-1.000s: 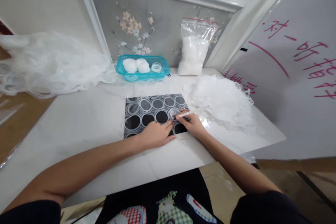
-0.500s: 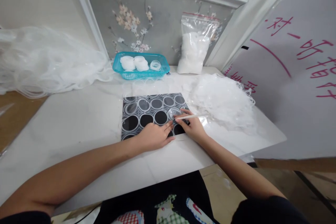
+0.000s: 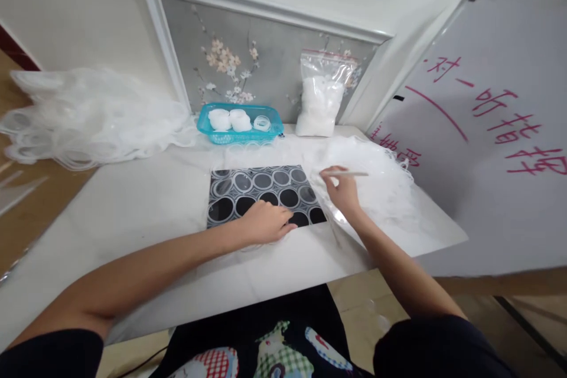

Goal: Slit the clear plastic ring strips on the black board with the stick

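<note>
A dark sheet (image 3: 256, 182) printed with rows of black ovals in pale rings lies on the white table. My left hand (image 3: 267, 221) rests over its lower edge, fingers stretched and thumb apart; what is under the palm is hidden. In my right hand (image 3: 343, 192) is a thin pale stick (image 3: 354, 174), pinched between thumb and fingers and pointing right. This hand is at the sheet's right side, over the near left edge of a heap of translucent white rings (image 3: 376, 180). Whether its fingertips also hold clear film, I cannot tell.
Behind the sheet stand a blue plastic basket (image 3: 277, 126) with white ring stacks and a zip bag (image 3: 319, 107) of white pieces. Another heap of clear rings (image 3: 97, 121) lies left. A framed floral picture (image 3: 270, 65) and a whiteboard (image 3: 500, 212) border the table.
My right hand has moved up and right with the stick, off the sheet to the ring heap. The clear disc by its fingers no longer shows on the sheet. My left hand stays low on the sheet.
</note>
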A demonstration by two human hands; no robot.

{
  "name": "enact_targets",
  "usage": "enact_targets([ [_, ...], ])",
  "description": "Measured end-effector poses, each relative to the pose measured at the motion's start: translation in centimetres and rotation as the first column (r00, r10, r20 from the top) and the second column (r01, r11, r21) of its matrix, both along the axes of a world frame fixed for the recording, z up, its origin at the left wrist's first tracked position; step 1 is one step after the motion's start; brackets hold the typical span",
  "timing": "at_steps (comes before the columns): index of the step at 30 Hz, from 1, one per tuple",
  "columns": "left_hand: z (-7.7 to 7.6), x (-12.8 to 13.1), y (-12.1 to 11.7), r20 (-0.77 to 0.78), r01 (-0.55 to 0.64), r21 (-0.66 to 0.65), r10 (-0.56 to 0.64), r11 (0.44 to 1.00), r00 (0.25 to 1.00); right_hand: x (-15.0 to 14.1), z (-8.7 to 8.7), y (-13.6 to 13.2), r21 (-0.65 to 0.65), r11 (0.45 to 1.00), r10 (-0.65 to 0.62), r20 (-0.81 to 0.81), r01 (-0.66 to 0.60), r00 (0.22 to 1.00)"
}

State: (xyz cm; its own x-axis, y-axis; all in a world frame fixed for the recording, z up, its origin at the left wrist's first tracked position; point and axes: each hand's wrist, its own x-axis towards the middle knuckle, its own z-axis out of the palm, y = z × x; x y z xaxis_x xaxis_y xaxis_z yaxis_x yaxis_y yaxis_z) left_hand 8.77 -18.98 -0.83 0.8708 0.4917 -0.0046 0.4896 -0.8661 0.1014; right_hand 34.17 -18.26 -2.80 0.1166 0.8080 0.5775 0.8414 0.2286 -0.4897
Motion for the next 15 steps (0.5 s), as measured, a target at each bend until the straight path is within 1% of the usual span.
enact_targets([
  [2,-0.2,1.3,-0.2,-0.019,0.035,0.049,-0.034,0.998,0.999,-0.4,-1.6,-2.2,-0.107,0.981,0.154,-0.075,-0.161,0.985],
  [3,-0.4,1.9,-0.3,-0.038,0.056,0.067,-0.054,0.996,0.998,-0.8,-2.3,-3.1,-0.149,0.966,0.192,-0.135,-0.211,0.972],
  [5,-1.0,2.8,-0.4,-0.066,0.073,0.081,-0.068,0.994,0.996,-1.4,-3.2,-4.1,-0.195,0.945,0.215,-0.239,-0.264,0.947],
  [7,-1.6,3.2,-0.4,-0.068,0.059,0.081,-0.053,0.995,0.996,-1.8,-3.4,-4.2,-0.204,0.936,0.224,-0.287,-0.288,0.931],
  [9,-2.0,3.3,-0.3,-0.066,0.046,0.068,-0.041,0.997,0.997,-1.9,-3.0,-3.9,-0.200,0.932,0.237,-0.293,-0.302,0.926],
  [12,-2.2,3.2,-0.1,-0.075,0.041,0.029,-0.038,0.999,0.996,-1.8,-2.5,-3.5,-0.194,0.934,0.234,-0.304,-0.300,0.924],
  [15,-2.0,3.2,-0.1,-0.081,0.037,0.005,-0.037,0.999,0.996,-1.5,-2.3,-3.5,-0.197,0.937,0.226,-0.294,-0.290,0.929],
])
